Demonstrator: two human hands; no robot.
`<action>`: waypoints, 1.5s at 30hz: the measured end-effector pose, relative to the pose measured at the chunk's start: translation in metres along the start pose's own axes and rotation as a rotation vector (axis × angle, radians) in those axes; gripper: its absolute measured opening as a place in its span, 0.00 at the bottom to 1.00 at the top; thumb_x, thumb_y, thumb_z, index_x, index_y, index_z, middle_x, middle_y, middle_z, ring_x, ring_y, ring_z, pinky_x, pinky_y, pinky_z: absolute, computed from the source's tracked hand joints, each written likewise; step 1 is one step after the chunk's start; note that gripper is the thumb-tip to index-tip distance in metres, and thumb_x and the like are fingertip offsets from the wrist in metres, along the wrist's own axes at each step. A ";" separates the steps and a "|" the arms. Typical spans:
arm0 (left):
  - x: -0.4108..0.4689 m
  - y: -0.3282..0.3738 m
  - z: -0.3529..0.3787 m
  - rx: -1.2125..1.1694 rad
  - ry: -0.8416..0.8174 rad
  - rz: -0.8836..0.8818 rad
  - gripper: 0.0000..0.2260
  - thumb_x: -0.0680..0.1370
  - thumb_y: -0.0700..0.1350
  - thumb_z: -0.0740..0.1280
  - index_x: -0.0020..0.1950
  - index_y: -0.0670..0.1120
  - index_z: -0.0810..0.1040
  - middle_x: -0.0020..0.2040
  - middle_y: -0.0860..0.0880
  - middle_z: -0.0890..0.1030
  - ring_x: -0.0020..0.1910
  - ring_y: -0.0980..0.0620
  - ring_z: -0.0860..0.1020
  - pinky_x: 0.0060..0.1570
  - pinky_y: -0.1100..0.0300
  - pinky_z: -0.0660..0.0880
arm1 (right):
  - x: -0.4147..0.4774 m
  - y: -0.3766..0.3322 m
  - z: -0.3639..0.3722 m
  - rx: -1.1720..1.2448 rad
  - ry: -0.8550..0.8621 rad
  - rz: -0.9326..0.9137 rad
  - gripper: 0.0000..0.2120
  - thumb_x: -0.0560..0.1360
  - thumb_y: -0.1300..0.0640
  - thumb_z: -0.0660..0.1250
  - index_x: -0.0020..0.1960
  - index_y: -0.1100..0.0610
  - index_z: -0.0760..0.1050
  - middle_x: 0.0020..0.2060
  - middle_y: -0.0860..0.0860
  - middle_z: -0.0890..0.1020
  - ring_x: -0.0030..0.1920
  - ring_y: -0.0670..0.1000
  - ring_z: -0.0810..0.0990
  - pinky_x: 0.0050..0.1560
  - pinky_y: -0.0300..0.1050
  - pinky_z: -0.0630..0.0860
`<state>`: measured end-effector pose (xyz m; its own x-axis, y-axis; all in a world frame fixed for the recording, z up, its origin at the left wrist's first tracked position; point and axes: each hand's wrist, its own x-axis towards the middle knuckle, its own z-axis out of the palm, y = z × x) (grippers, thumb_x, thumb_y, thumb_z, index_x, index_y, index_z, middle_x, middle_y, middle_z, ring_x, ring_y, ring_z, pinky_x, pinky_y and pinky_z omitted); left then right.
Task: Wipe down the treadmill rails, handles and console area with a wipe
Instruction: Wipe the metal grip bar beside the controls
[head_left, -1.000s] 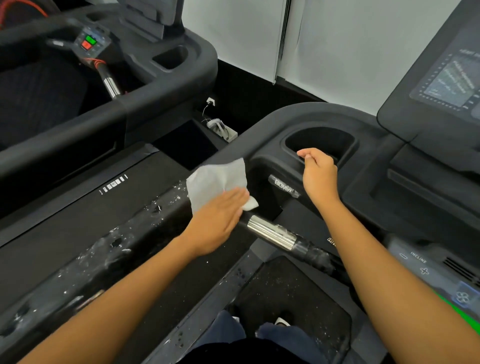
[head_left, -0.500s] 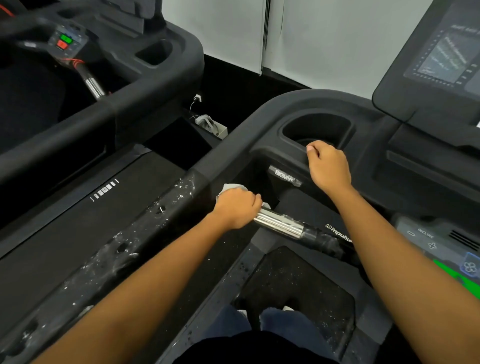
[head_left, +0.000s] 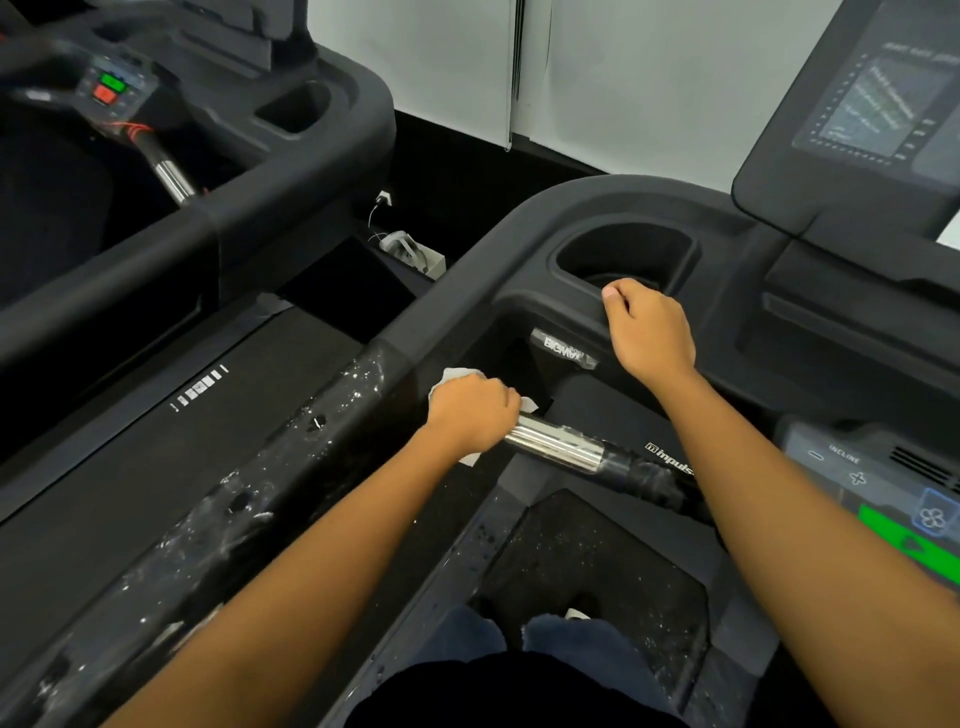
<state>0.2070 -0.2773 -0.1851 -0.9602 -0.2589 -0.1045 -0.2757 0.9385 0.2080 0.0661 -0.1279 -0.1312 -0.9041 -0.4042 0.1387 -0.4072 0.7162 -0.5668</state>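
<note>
On treadmill handle (head_left: 561, 447) — left hand (head_left: 470, 413) fingers curled tight around wipe (head_left: 457, 375), scrubbing | right hand (head_left: 649, 332) loosely fisted on cupholder rim (head_left: 571, 291) — likely bracing

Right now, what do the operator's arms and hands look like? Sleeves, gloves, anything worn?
Both forearms are bare right up to the bottom edge of the frame: no sleeves in view. The left hand and the right hand carry no gloves. No watch, band or ring shows on either wrist or on the visible fingers. No markings or cables on the arms. The upper arms are out of frame, so short sleeves can't be ruled out.
</note>
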 end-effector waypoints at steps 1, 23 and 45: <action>0.001 0.001 0.001 -0.004 0.009 -0.004 0.10 0.81 0.43 0.55 0.50 0.44 0.76 0.46 0.45 0.80 0.46 0.45 0.79 0.40 0.53 0.73 | 0.000 0.000 0.000 -0.009 0.005 -0.007 0.17 0.82 0.49 0.52 0.53 0.55 0.77 0.40 0.52 0.80 0.43 0.53 0.75 0.44 0.47 0.71; -0.032 0.065 0.017 -0.158 0.187 0.398 0.16 0.82 0.50 0.51 0.45 0.50 0.77 0.40 0.51 0.79 0.40 0.51 0.76 0.42 0.55 0.71 | -0.004 -0.004 0.003 -0.125 0.052 -0.103 0.18 0.83 0.51 0.52 0.58 0.58 0.77 0.44 0.55 0.82 0.48 0.57 0.79 0.56 0.51 0.70; -0.052 0.011 0.039 -0.315 0.398 0.125 0.23 0.83 0.51 0.45 0.63 0.46 0.76 0.60 0.50 0.77 0.62 0.48 0.71 0.67 0.51 0.63 | -0.022 0.006 -0.022 -0.262 -0.113 -0.085 0.22 0.80 0.53 0.59 0.73 0.59 0.65 0.68 0.56 0.72 0.69 0.58 0.68 0.69 0.53 0.63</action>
<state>0.2555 -0.2450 -0.2155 -0.9122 -0.2738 0.3049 -0.0990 0.8693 0.4843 0.0810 -0.1023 -0.1202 -0.8511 -0.5193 0.0773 -0.5138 0.7937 -0.3256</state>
